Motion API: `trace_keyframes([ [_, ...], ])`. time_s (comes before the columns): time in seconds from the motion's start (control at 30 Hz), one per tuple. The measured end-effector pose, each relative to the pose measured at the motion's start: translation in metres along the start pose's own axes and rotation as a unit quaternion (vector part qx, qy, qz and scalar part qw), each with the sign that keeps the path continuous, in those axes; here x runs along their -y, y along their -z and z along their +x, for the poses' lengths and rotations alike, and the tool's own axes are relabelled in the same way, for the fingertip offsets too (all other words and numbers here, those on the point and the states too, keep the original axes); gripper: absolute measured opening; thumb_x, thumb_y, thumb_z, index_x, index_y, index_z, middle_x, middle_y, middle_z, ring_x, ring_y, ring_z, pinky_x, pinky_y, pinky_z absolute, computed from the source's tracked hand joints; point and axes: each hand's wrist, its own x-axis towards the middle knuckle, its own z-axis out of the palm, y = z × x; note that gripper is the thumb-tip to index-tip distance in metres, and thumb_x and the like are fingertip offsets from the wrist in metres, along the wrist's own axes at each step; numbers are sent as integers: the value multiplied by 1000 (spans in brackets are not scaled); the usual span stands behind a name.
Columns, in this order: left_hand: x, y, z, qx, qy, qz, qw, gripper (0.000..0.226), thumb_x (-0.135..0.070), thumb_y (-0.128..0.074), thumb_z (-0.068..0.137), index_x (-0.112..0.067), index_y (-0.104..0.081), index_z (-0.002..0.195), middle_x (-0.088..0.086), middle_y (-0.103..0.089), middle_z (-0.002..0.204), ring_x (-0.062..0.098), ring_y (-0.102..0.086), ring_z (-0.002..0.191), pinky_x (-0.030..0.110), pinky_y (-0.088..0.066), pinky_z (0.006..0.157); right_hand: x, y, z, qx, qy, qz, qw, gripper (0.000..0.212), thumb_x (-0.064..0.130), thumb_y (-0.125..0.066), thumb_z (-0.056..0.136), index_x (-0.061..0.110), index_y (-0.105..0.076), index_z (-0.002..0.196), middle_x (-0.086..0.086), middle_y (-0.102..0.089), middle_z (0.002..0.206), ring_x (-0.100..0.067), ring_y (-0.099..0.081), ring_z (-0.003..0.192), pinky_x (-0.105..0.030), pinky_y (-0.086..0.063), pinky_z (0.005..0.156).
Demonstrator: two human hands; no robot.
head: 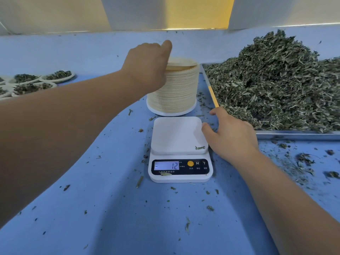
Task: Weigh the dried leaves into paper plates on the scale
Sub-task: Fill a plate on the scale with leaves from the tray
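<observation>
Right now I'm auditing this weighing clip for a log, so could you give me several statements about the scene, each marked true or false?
1. The tray of dried leaves lies to the right of the scale. True.
2. A paper plate sits on the scale's platform. False: the platform holds only a scrap of leaf.
3. The left hand is at the top of the plate stack. True.
4. The right hand is scooping leaves from the tray. False: the right hand rests beside the scale, fingers at the platform's edge.
5. Filled plates stand at the far left. True.
</observation>
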Motion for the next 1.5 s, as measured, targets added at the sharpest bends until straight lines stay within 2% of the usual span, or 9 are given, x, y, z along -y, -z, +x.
trace_keyframes([
  [0.17,6,-4,-10,-76,136,-149,977,24,0,-43,80,1,-63,94,17,-56,98,34,-49,90,38,-37,74,2,2,0,10,3,0,1000,43,50,-44,97,28,-47,134,13,-48,63,-4,-42,57,-44,-43,94],
  [0.3,-4,-19,-46,-188,161,-256,935,29,-3,-46,90,-6,-74,98,8,-62,123,31,-53,118,13,-29,89,4,4,-2,16,2,3,1000,43,48,-46,97,27,-47,135,14,-48,65,-10,-45,60,-44,-42,97],
  [0.53,-22,-30,-100,-278,220,-428,831,33,-2,-58,92,-27,-79,98,-9,-58,112,-7,-55,93,17,-46,78,8,3,-4,-104,1,188,977,31,27,-57,94,24,-58,124,8,-69,98,-19,-60,77,-31,-48,85],
  [0.6,-26,-27,-115,-277,221,-468,810,38,-2,-62,89,-37,-74,94,-16,-62,107,-6,-58,89,14,-46,78,9,3,-6,-114,2,238,965,41,25,-62,92,30,-51,131,13,-67,124,-10,-65,96,-11,-43,77],
  [0.7,-34,-26,-133,-253,224,-522,783,35,-11,-65,82,-43,-71,92,-20,-67,105,0,-65,95,22,-54,80,13,4,-10,-123,49,294,947,57,24,-72,88,35,-50,140,22,-61,130,2,-59,118,-12,-48,89],
  [0.8,-35,-31,-141,-231,250,-531,776,32,-12,-65,80,-40,-75,93,-13,-73,104,0,-68,93,24,-57,84,14,-1,-11,-134,75,300,942,42,14,-73,87,26,-68,128,27,-63,119,-2,-65,106,-23,-56,89],
  [0.93,-25,-46,-143,-146,307,-580,740,30,-3,-73,88,-26,-80,105,-10,-79,99,6,-73,92,41,-61,90,7,-6,-11,-105,69,247,961,42,6,-71,88,22,-71,126,15,-68,115,-2,-63,100,0,-43,88],
  [1.1,-11,-57,-143,-73,373,-699,606,37,6,-75,85,-23,-72,108,-6,-80,100,11,-75,102,29,-61,89,4,-7,-9,-106,94,201,969,35,2,-70,88,18,-74,119,-4,-77,103,-21,-72,89,-30,-56,89],
  [1.5,-9,-74,-150,23,350,-655,669,49,11,-65,90,-16,-64,130,-4,-76,114,6,-74,102,23,-58,91,-1,1,-10,-54,97,117,987,55,-9,-47,87,22,-69,127,-3,-76,108,-24,-71,92,-38,-58,85],
])
